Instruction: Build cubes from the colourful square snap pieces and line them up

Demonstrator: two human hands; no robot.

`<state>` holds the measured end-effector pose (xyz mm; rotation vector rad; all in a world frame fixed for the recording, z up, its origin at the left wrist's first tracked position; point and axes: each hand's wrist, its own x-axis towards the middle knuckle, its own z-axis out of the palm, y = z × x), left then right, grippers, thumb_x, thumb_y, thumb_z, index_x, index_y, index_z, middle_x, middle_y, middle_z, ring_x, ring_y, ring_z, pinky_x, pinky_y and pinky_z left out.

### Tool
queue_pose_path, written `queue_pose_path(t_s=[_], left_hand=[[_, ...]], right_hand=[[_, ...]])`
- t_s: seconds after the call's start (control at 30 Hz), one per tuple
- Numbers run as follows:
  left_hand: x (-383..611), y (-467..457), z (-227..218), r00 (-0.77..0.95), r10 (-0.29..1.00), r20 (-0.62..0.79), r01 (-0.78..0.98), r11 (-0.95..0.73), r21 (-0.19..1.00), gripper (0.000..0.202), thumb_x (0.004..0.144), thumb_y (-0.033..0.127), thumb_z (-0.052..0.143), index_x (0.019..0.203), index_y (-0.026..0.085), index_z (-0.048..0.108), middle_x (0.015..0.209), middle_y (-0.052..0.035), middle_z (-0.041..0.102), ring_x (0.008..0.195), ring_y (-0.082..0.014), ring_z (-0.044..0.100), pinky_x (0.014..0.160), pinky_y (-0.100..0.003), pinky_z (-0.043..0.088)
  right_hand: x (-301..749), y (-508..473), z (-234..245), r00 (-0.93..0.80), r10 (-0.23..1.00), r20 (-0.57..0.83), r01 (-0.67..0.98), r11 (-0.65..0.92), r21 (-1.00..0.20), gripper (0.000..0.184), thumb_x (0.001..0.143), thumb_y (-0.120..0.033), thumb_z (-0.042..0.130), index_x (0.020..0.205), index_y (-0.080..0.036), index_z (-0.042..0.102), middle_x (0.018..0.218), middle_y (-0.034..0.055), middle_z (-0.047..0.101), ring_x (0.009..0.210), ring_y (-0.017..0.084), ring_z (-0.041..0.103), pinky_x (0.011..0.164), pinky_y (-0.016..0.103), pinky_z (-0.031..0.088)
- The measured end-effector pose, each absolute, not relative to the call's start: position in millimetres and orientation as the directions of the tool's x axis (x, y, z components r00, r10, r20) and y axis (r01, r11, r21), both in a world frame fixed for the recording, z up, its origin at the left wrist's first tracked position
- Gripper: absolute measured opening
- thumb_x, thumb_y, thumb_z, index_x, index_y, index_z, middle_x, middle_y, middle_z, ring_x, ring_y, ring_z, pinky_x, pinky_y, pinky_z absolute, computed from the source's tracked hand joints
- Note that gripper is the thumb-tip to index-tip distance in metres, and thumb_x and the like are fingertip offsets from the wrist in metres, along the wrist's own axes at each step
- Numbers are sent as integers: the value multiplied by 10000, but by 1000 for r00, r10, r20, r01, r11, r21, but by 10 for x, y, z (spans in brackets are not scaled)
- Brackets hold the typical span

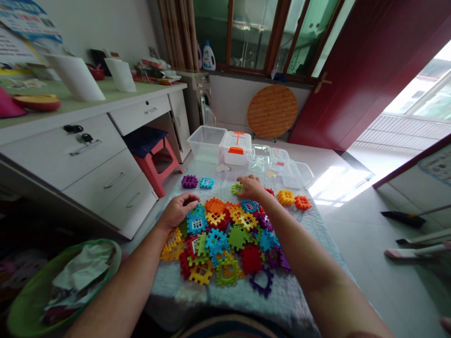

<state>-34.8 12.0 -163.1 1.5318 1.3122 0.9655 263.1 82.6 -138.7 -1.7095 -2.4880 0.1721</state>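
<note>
Colourful plastic window-shaped building tiles lie in a loose pile on a pale quilted cloth. My left hand rests palm down at the pile's upper left edge, fingers together beside a blue tile. Beyond the pile, my right hand has its fingertips against a small green tile; I cannot tell whether they grip it. Apart from the pile lie a purple tile and a blue tile, and to the right a yellow-orange tile and an orange tile.
Clear plastic boxes and a white case with an orange latch stand beyond the cloth. White desk drawers and a red stool are on the left. A green basin of cloth sits at lower left.
</note>
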Motion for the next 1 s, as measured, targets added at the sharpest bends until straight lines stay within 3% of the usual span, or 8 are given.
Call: queue_pose_path(t_s=[0.33,0.47,0.57,0.67,0.77,0.87,1.0], left_hand=[[-369,142,-1665,138,990,15,293,-55,954,370,753,515,692,920,184,700,854,-24,714,758,-193,642,701,-270,500],[-380,143,-1664,136,991,4,236,-36,971,397,762,535,683,923,172,693,858,-30,715,730,-186,632,670,-266,486],[-378,133,-1644,141,990,6,229,-38,973,397,774,531,671,918,161,689,851,-25,699,709,-170,609,655,-259,469],[-369,126,-1632,146,989,33,231,-67,971,375,789,507,660,905,151,686,803,-12,665,673,-145,570,633,-243,445],[-362,133,-1619,105,992,70,209,-91,974,357,795,485,655,922,153,682,765,0,641,626,-121,532,602,-230,421],[-368,145,-1563,40,991,127,205,-133,970,332,785,458,661,917,154,683,815,-21,661,688,-135,565,652,-244,448],[-411,105,-1379,47,989,137,329,-145,933,351,745,452,687,939,160,688,913,-58,693,810,-192,622,754,-308,496]], right_hand=[[2549,793,-1311,-366,930,31,916,366,-166,521,710,-278,700,1216,-203,600,1104,117,698,1079,334,538,909,444,377],[2602,685,-1204,-331,938,106,904,347,-251,630,723,-300,723,1315,-194,535,1249,133,642,1165,352,508,954,489,389],[2761,470,-1074,-299,928,223,866,362,-345,588,752,-267,701,1311,-191,534,1267,135,630,1183,335,522,982,500,407],[3000,120,-980,-308,897,318,784,429,-450,438,812,-259,635,1239,-178,578,1160,123,676,1089,268,603,944,426,464],[3246,-261,-999,-246,924,294,739,375,-560,321,843,-302,599,1137,-174,627,970,77,714,849,194,656,786,326,510],[3444,-531,-1137,-167,964,208,752,261,-606,281,868,-351,562,1075,-185,655,761,19,690,592,136,582,599,271,470],[3607,-663,-1378,-4,971,240,738,165,-655,301,831,-394,560,983,-163,680,668,9,647,498,121,508,522,264,423]])
